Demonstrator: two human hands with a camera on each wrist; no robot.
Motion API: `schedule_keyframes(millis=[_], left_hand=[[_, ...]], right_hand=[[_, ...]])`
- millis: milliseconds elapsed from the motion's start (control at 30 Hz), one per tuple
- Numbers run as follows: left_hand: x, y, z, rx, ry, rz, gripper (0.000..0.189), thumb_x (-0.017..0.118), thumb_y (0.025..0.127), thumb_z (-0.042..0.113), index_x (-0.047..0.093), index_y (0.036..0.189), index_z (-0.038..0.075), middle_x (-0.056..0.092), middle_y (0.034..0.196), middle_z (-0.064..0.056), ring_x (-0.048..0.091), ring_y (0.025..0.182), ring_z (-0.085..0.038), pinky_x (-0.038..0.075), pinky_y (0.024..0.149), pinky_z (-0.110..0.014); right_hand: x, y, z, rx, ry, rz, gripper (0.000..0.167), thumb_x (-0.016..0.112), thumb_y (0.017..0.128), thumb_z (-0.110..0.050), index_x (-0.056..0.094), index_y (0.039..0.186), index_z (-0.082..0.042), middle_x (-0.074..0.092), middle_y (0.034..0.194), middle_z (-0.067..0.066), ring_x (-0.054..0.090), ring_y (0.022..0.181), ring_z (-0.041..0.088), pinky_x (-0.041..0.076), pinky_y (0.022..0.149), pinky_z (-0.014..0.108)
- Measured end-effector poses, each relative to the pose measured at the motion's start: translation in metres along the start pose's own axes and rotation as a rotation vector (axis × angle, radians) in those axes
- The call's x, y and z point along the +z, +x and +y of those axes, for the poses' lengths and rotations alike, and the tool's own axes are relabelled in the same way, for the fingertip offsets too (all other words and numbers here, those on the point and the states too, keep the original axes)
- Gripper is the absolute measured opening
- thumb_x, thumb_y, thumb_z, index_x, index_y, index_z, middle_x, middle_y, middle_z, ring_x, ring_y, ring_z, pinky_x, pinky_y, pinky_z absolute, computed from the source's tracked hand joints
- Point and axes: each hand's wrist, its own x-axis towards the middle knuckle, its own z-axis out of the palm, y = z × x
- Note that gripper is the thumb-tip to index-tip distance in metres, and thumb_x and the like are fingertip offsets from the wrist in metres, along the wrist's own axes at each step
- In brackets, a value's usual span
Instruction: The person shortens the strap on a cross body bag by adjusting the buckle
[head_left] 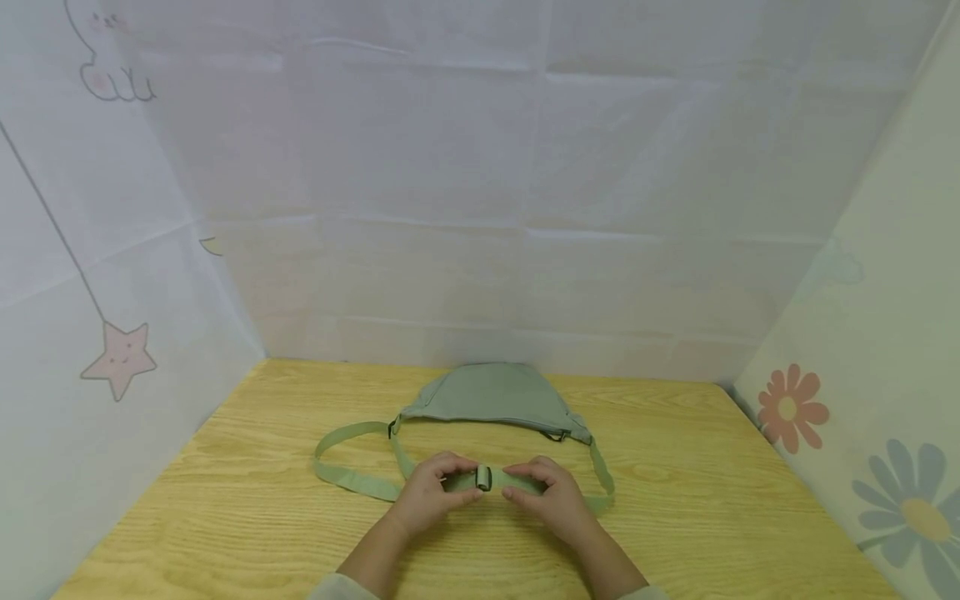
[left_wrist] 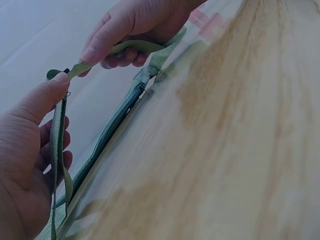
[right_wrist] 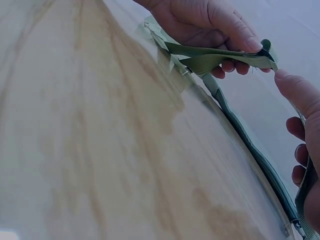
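A pale green waist bag (head_left: 495, 394) lies at the back of the table, its strap (head_left: 360, 483) looping toward the front. Near the strap's middle is a dark slide buckle (head_left: 483, 477) with webbing folded through it. My left hand (head_left: 431, 493) pinches the strap at the buckle's left side between thumb and fingers. On the other side, my right hand (head_left: 553, 500) pinches the strap just right of the buckle. In the left wrist view the buckle (left_wrist: 66, 71) sits by the left thumb tip, and strap webbing hangs past the left palm.
The wood-grain table (head_left: 262, 517) carries the bag and strap. White printed sheets (head_left: 420, 167) rise behind and at both sides of it. A second dark buckle (head_left: 391, 429) joins the strap near the bag's left end; a zipper pull (head_left: 555, 437) hangs by the right end.
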Motion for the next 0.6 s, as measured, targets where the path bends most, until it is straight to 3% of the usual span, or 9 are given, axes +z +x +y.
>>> schedule_keyframes(millis=[333,600], left_hand=[[0.0004,0.0005,0.0007,-0.011,-0.034,-0.019,0.032,0.077,0.084,0.016,0.070,0.113,0.005,0.068,0.111,-0.009,0.057,0.096,-0.009,0.047,0.080,-0.022],[0.0011,0.0002,0.0005,-0.017,-0.021,-0.037,0.031,0.078,0.084,0.018,0.071,0.112,0.006,0.067,0.110,-0.008,0.056,0.095,-0.007,0.047,0.081,-0.021]], right_hand=[[0.0063,0.0010,-0.0020,-0.018,-0.032,0.011,0.027,0.080,0.081,-0.024,0.076,0.106,-0.015,0.064,0.094,0.001,0.053,0.081,0.002,0.044,0.070,0.019],[0.0095,0.0025,-0.0042,-0.032,-0.020,-0.038,0.032,0.078,0.082,-0.024,0.074,0.112,-0.013,0.064,0.098,0.002,0.052,0.083,0.002,0.044,0.072,0.019]])
